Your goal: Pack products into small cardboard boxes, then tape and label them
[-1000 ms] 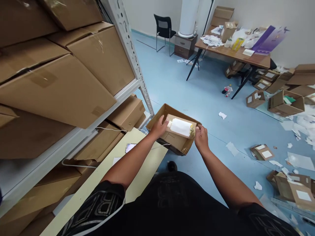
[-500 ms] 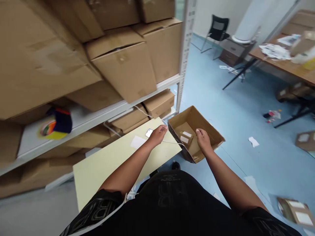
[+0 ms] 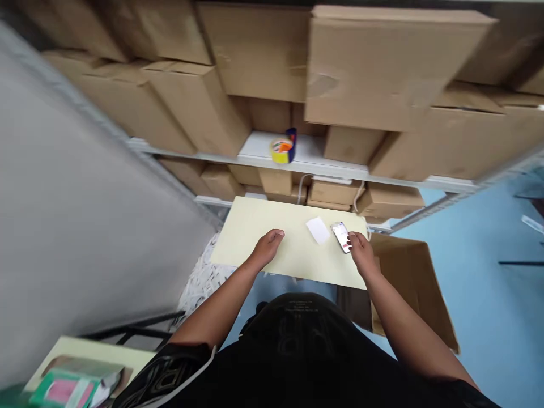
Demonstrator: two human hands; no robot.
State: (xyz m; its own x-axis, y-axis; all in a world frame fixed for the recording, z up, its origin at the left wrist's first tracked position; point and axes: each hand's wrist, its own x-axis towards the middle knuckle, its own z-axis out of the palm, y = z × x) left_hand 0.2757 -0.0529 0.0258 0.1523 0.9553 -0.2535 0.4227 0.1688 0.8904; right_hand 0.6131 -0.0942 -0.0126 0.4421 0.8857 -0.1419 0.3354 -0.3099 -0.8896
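Observation:
A phone (image 3: pixel 340 236) with a lit screen is over the pale yellow table (image 3: pixel 289 258). My right hand (image 3: pixel 361 253) is closed at its right edge, the fingertips overlapping the screen; whether the phone is raised off the table I cannot tell. To the phone's left lies a white slip of paper (image 3: pixel 318 230). Above the left half of the table is my left hand (image 3: pixel 267 249), fingers curled together with the thumb against them and nothing visible in them. An open cardboard box (image 3: pixel 408 272) stands beside the table's right end, partly hidden by my right forearm.
Shelving (image 3: pixel 331 168) packed with cardboard boxes (image 3: pixel 382 73) rises behind the table. A roll of tape (image 3: pixel 281 151) sits on the middle shelf. Shredded paper (image 3: pixel 204 277) lies on the floor at left. A second pale surface (image 3: pixel 131 357) at lower left holds a green and pink package (image 3: pixel 70 391).
My view has swung left to face the shelving. My right hand has moved from over the cardboard box to the phone; my left hand has moved away from the phone towards the table's left half.

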